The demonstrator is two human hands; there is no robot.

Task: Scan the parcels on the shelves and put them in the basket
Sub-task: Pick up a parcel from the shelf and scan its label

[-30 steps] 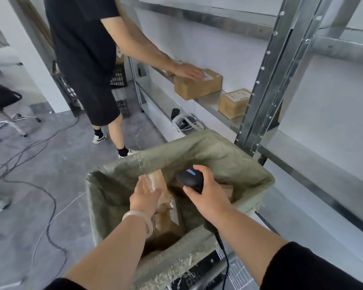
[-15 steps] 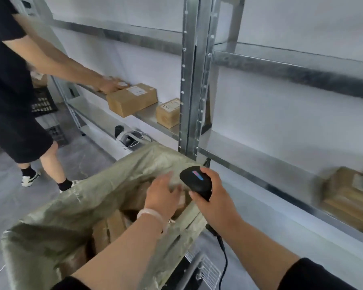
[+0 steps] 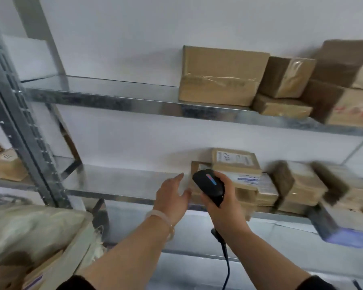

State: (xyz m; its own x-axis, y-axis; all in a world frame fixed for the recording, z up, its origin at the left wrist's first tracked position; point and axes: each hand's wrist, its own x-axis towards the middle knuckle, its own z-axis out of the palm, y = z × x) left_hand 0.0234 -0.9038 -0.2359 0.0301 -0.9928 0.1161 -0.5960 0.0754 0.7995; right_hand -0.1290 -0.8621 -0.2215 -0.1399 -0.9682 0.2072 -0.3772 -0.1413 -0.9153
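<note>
Several parcels (image 3: 236, 164) sit stacked right of centre on the middle shelf (image 3: 122, 181), so the left hand (image 3: 172, 194) reaches toward them with empty, spread fingers while the right hand (image 3: 225, 208) grips the scanner (image 3: 210, 186) aimed there, basket (image 3: 40, 227) waiting lower left.

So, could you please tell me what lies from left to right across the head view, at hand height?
First the sack-lined basket → left hand → scanner, gripped by the right hand → blurred parcels.
</note>
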